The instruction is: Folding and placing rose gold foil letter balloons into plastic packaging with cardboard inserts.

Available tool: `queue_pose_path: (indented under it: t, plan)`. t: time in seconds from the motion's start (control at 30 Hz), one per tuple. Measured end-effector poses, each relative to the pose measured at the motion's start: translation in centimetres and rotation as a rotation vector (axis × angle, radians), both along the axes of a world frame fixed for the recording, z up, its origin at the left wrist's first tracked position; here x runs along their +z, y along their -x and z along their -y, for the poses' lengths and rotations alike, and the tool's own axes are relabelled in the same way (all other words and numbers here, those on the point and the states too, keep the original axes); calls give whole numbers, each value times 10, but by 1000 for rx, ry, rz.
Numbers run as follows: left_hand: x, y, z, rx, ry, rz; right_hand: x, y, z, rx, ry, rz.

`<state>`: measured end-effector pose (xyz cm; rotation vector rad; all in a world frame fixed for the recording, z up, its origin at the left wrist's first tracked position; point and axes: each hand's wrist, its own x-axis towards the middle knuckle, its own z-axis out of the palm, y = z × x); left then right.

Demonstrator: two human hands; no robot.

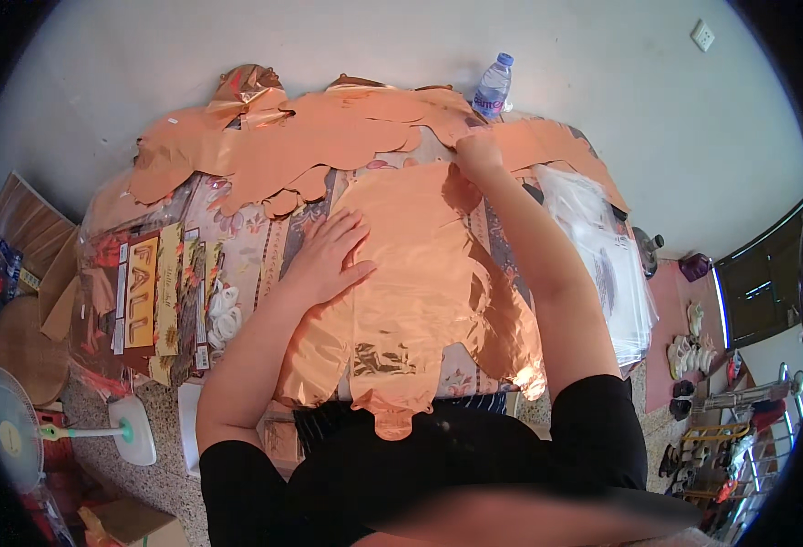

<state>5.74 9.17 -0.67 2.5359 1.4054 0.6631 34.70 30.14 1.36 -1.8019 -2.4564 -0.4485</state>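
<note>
A shiny copper-coloured flat foil balloon (411, 246) lies spread across the table in front of me, its narrow tab hanging over the near edge against my black clothing. My left hand (333, 255) rests on its left part, palm down with the fingers apart. Stretched far forward, my right hand (480, 153) is closed at the edge of the far foil pieces. What its fingers hold, if anything, is hidden. More flat copper foil balloons (301, 146) lie overlapped along the back of the table, their dull side up.
Packaged decorations (146, 296) and a white bundle (226, 314) lie at the left on the patterned tablecloth (242, 246). Clear plastic bags (597, 264) are piled at the right. A water bottle (493, 87) stands at the back wall. A fan (10, 428) stands lower left; shoes (689, 356) are at right.
</note>
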Motion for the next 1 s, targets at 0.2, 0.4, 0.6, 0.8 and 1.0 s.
queue_pose_path:
  t: [0.2, 0.4, 0.6, 0.8, 1.0]
  plan:
    - [-4, 2, -1, 1, 6, 20, 9, -25, -16, -43, 104, -427]
    - [-3, 1, -2, -12, 10, 30, -2, -51, -28, -51, 287, -893]
    - [-3, -1, -3, -24, -6, 25, -7, -60, -34, -61, 515, -1187]
    - [-4, 3, -1, -8, 10, 40, 11, -32, -7, -139, 379, -1151]
    - [-1, 0, -3, -19, 25, 51, -17, -56, -38, -159, 384, -1190]
